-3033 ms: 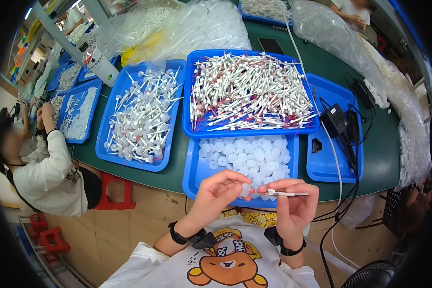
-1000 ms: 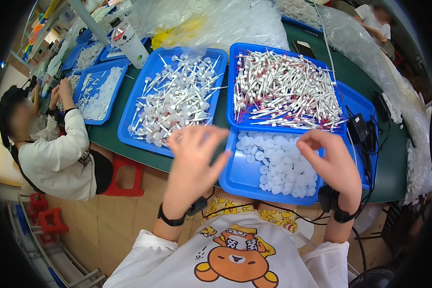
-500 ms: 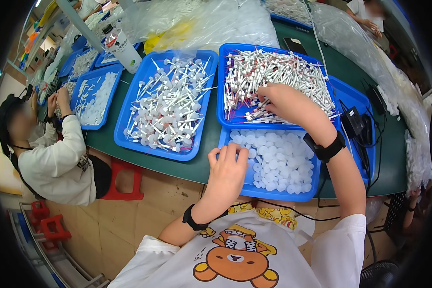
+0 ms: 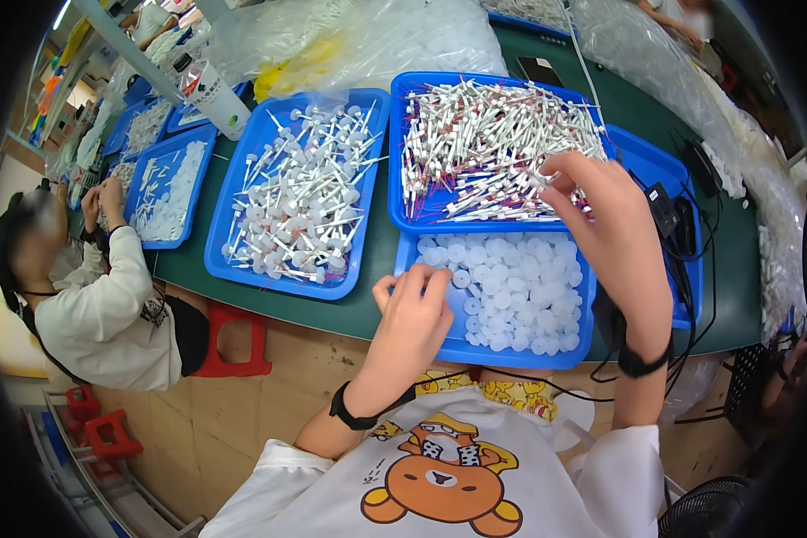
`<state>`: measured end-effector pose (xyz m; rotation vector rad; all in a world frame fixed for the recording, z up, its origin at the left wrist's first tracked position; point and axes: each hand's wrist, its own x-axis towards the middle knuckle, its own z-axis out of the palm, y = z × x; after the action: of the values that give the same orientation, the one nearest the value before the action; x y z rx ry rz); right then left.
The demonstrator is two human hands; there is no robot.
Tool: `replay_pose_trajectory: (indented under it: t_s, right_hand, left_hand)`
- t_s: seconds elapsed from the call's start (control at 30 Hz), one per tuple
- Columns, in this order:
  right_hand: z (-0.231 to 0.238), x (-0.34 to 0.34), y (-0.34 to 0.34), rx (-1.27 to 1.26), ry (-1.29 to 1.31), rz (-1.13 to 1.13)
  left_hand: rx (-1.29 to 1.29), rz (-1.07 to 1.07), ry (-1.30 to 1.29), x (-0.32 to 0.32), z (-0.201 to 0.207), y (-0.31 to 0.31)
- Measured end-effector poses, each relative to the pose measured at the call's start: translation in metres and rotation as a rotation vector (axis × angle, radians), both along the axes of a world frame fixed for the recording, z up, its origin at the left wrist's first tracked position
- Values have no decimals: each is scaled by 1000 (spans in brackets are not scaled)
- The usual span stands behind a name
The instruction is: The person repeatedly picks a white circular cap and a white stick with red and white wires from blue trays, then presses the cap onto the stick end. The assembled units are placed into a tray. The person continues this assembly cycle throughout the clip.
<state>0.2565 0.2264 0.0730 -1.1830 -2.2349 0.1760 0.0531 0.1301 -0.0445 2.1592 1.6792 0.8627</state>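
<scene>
White sticks (image 4: 493, 134) w/ red wires under R hand (image 4: 605, 206), pale discs (image 4: 522, 300) rt. of L hand (image 4: 412, 318); can't tell either grip.

A dark phone (image 4: 541, 71) lies on the green counter (image 4: 360, 316); a bottle (image 4: 213, 97) is well left, a red stool (image 4: 258, 344) beside a co-worker (image 4: 94, 305).

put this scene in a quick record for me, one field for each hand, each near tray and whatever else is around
left hand: fingers bent, at the left side of the disc tray
right hand: fingertips over the stick tray, grip unclear
disc tray: blue, loose translucent white discs
stick tray: blue, heaped thin white sticks with red wires
left tray: blue, sticks joined with discs
around: green table, bottle, dark phone, co-worker at left
</scene>
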Motion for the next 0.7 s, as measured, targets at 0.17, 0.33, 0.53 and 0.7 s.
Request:
replay_pose_trajectory:
  t_s: [0.17,0.33,0.53,0.7]
  right_hand:
    - [-6,3,-69,-104,110,89]
    - [-31,-3,-106,-301,172,171]
    - [-40,-2,-114,-278,199,158]
    - [-43,-2,-113,-297,203,206]
  left_hand:
    - [-75,-121,-261,-12,23,-8]
    - [-211,-173,-760,-9,31,-16]
    - [-590,-210,-1312,-4,40,-17]
    - [-608,-315,-1404,-5,27,-18]
